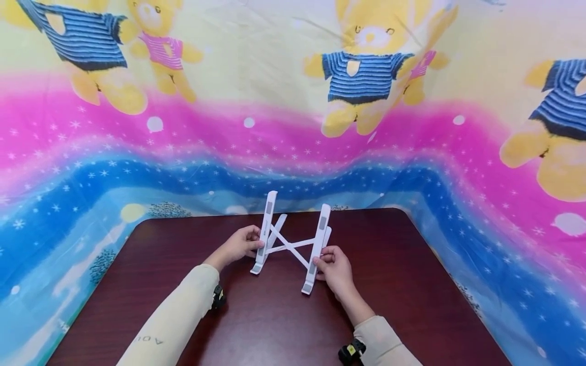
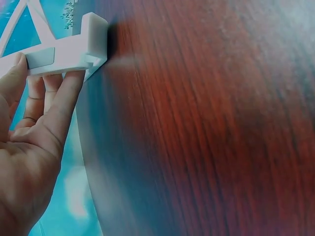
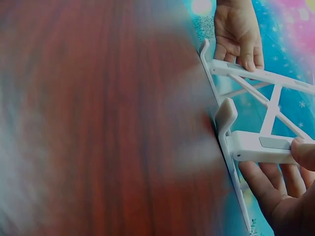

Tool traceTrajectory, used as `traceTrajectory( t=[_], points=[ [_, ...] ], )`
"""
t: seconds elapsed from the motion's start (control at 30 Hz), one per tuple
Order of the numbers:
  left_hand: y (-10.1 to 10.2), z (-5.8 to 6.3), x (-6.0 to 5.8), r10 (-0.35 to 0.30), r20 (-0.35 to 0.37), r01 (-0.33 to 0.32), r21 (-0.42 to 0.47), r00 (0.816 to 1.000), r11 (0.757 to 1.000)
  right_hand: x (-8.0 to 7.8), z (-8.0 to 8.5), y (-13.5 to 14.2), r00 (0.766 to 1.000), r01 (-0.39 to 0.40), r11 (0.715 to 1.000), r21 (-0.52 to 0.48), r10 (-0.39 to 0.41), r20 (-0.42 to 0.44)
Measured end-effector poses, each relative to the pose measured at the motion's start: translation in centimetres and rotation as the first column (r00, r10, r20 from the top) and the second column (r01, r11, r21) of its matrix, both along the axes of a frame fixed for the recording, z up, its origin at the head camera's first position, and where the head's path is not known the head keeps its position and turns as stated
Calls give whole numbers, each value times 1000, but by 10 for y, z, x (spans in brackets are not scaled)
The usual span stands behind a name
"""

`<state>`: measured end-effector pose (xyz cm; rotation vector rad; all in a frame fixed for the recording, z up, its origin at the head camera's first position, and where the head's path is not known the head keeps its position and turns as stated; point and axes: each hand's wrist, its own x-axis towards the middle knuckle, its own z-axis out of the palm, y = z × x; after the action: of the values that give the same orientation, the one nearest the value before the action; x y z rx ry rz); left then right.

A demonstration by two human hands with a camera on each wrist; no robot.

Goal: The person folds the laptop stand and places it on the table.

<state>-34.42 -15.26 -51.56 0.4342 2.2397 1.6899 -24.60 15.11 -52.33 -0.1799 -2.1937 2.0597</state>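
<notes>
A white folding laptop stand (image 1: 317,249) stands unfolded on the dark wooden table, its two side arms spread and joined by crossed bars (image 1: 288,246). Grey pads line the arms, and each lower end turns up in a lip. My left hand (image 1: 239,246) grips the left arm between thumb and fingers; in the left wrist view the thumb lies by a grey pad (image 2: 41,58) with the fingers underneath. The right hand (image 1: 336,269) pinches the right arm low down, thumb on its front face. Both hands also show in the right wrist view, holding opposite arms of the stand (image 3: 261,147).
The brown wood-grain table (image 1: 274,325) has rounded far corners. Behind it and along both sides hangs a cloth (image 1: 274,127) printed with bears and snowflakes. A small black device (image 1: 218,297) sits at the left wrist, another black device (image 1: 351,351) at the right.
</notes>
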Motion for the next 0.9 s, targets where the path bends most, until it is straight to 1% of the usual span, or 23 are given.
traceTrajectory(
  t=[0.23, 0.37, 0.53, 0.6, 0.73, 0.9],
  points=[
    [5, -1, 5, -11, 10, 11, 44, 1000, 999, -6, 2, 7, 1000, -23, 1000, -4, 24, 13],
    [7, -2, 8, 1, 19, -3, 86, 1000, 996, -9, 5, 10, 999, -33, 999, 5, 33, 25],
    [9, -5, 15, 44, 36, -48, 128, 998, 991, -13, 6, 14, 996, -67, 998, -6, 67, 54],
    [9, -6, 18, 61, 42, -66, 131, 997, 989, -16, 5, 16, 995, -79, 997, -2, 79, 63],
    [11, -8, 24, 96, 48, -101, 127, 994, 987, -21, 3, 18, 995, -80, 997, 21, 79, 63],
    [12, -9, 30, 143, 68, -151, 129, 987, 980, -23, 2, 18, 996, -80, 996, 41, 78, 48]
  ],
)
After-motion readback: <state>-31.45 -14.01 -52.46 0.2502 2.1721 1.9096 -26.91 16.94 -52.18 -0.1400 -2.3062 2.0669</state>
